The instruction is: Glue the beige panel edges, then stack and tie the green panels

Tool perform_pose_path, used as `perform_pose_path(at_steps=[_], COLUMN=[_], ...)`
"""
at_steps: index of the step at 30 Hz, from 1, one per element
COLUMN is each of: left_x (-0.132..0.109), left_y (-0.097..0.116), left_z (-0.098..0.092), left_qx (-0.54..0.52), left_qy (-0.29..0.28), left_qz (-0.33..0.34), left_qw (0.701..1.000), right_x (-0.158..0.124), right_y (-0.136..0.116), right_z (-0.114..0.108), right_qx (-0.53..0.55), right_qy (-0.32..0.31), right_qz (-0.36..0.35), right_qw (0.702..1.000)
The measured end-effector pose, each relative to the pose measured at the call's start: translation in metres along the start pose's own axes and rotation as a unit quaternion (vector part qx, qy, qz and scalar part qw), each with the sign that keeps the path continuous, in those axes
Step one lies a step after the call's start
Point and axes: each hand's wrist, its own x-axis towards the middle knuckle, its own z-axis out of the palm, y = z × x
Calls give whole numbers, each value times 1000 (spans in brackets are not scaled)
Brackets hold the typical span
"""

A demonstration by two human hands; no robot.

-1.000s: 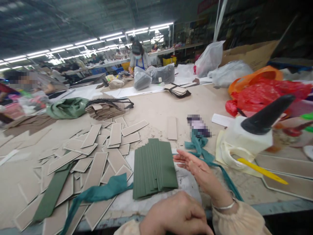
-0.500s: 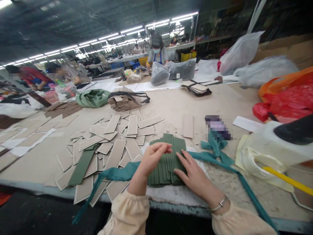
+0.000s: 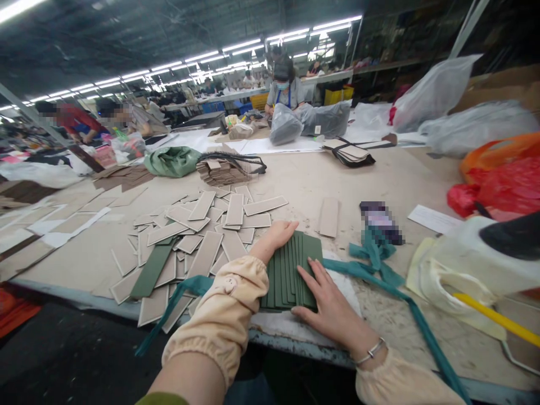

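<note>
A fanned stack of dark green strips lies at the near edge of the table. My right hand rests on the stack's right side with its fingers spread. At the far left corner of the stack is my left hand, its fingers pressed together; whatever they hold, if anything, is hidden. Under the stack runs a teal cloth strip, which comes out on both sides. A heap of beige pale-edged pieces spreads to the left, with one longer green strip among them.
To the right stand a white plastic container with a yellow stick, and a red plastic bag. A phone-like object and one beige piece lie beyond the stack. Co-workers sit across the table.
My left hand has moved forward from above the stack to its far edge, and its forearm now reaches over the near left side. My right hand stays on the stack. The view has shifted slightly.
</note>
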Motion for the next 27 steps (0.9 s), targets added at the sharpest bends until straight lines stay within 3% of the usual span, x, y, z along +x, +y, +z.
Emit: perform_pose_path(at_steps=[5,11,19,23,27], left_x=[-13,-20,-27,-60,-122], left_y=[5,8,-14,-43,-83], left_z=[-1,1,-1,-28,-79], left_qx=[40,70,12,22,87], left_qy=[13,39,123,205,279], left_qz=[-5,-2,20,-28,-145], left_qw=[999,997,992,978,945], right_x=[-4,-3,0,-1,-1], right_y=[4,22,8,14,37], right_z=[0,14,5,10,27], right_qx=[-4,-15,-20,-28,-34], right_qy=[-7,41,5,27,83], right_qz=[-34,-86,-53,-53,-73], right_qw=[999,995,998,998,993])
